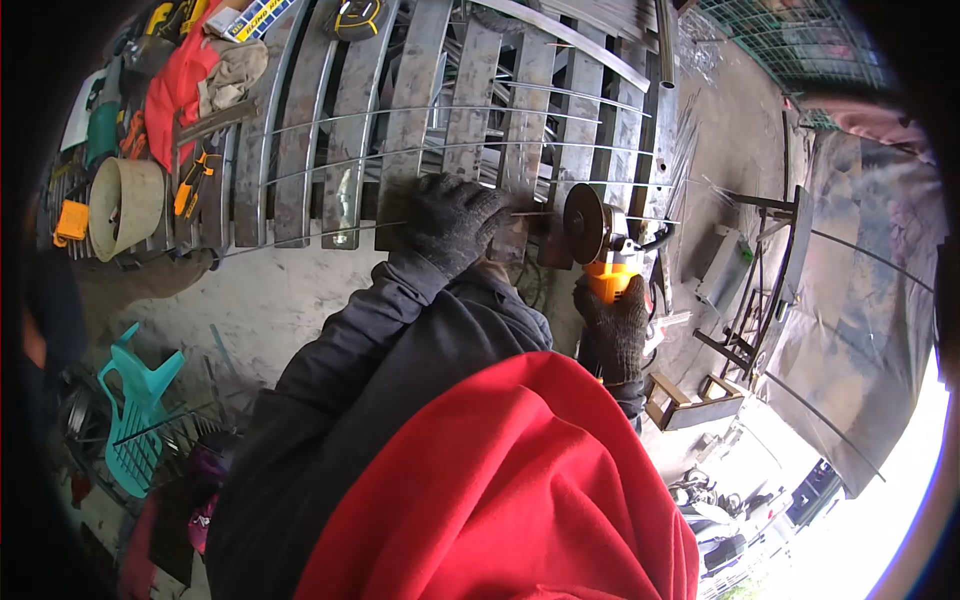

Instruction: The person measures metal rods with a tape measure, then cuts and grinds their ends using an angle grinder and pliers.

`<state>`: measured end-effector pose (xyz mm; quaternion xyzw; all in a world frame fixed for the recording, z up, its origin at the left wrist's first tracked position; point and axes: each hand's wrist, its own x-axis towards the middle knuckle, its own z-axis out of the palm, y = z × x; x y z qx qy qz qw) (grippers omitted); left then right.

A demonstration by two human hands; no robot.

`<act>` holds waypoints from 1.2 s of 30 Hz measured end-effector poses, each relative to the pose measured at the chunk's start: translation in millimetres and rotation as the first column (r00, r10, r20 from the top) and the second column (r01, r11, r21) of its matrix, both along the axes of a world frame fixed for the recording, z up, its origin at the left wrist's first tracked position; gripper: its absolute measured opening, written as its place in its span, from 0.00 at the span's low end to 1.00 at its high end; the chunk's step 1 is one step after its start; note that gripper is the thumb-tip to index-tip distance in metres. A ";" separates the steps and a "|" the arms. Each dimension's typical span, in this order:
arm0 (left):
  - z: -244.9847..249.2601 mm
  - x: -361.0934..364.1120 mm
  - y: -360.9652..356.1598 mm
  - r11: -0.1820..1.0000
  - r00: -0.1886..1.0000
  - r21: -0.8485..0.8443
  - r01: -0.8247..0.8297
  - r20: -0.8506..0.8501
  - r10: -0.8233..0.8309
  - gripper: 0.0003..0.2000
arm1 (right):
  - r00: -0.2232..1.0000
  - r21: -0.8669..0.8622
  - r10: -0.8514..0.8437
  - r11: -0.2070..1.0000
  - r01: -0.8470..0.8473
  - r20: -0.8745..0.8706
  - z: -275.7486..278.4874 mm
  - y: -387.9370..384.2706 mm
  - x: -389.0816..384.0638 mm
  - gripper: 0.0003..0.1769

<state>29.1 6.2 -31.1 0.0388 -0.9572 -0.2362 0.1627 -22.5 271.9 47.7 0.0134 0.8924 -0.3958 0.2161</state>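
My left hand, in a dark glove, is closed around a thin metal rod near the front edge of the slatted metal table. To its right my right hand, also gloved, grips the orange body of an angle grinder. The grinder's round disc faces left, close to the end of the rod that sticks out past my left hand. Whether disc and rod touch is not clear. More thin rods lie across the slats beyond my hands.
At the left stand a round tub, orange-handled pliers and a red cloth. A tape measure lies at the table's far side. A turquoise plastic chair is at lower left, metal frames at right.
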 end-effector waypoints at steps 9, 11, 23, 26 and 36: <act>-5.0 2.0 -1.7 1.000 1.000 0.011 0.020 0.015 -0.020 0.16 | 0.995 0.069 0.064 0.996 -0.058 -0.082 -6.4 3.0 -0.2 0.23; -5.4 1.9 -1.6 1.000 1.000 0.014 0.024 0.013 -0.024 0.15 | 0.993 0.089 0.077 0.994 -0.069 -0.091 -6.0 3.7 -1.1 0.23; -12.1 1.7 2.5 0.999 1.000 0.039 0.001 0.000 -0.001 0.15 | 1.000 0.035 0.023 0.999 -0.022 -0.010 -0.8 0.3 -1.7 0.31; -14.2 1.8 2.6 1.000 1.000 0.031 -0.007 -0.008 0.007 0.16 | 1.000 0.031 0.027 0.999 -0.026 -0.005 -1.2 1.8 -3.2 0.31; -13.8 2.3 2.0 1.000 1.000 0.003 -0.014 -0.014 0.014 0.16 | 0.995 0.014 0.079 0.997 -0.079 -0.059 1.7 -1.3 -3.3 0.33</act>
